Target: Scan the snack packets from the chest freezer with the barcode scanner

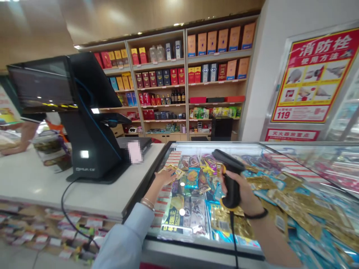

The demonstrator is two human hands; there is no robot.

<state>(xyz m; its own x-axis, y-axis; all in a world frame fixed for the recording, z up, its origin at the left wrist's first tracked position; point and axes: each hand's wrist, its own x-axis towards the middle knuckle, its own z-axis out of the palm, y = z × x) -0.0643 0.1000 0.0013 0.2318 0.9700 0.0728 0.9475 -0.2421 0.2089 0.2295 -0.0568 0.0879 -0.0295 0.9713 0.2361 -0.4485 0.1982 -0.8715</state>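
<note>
My right hand [242, 190] is wrapped round the handle of a black barcode scanner [232, 183], whose head points up and left and whose cable hangs down. My left hand [166, 175] lies with its fingers spread on a gold packet [178, 172] at the left side of the glass-topped case [174, 243]. Snack packets show beneath the glass, among them a blue one [192, 178] with an orange picture. Many gold and blue packets [297, 209] are heaped to the right of my right hand.
A black register [92, 149] stands on the white counter [112, 198] at the left, beside a clear jar [50, 149]. Another person's arm [24, 136] rests at the far left. Shelves of boxes [171, 76] line the back; a red poster [315, 76] hangs at the right.
</note>
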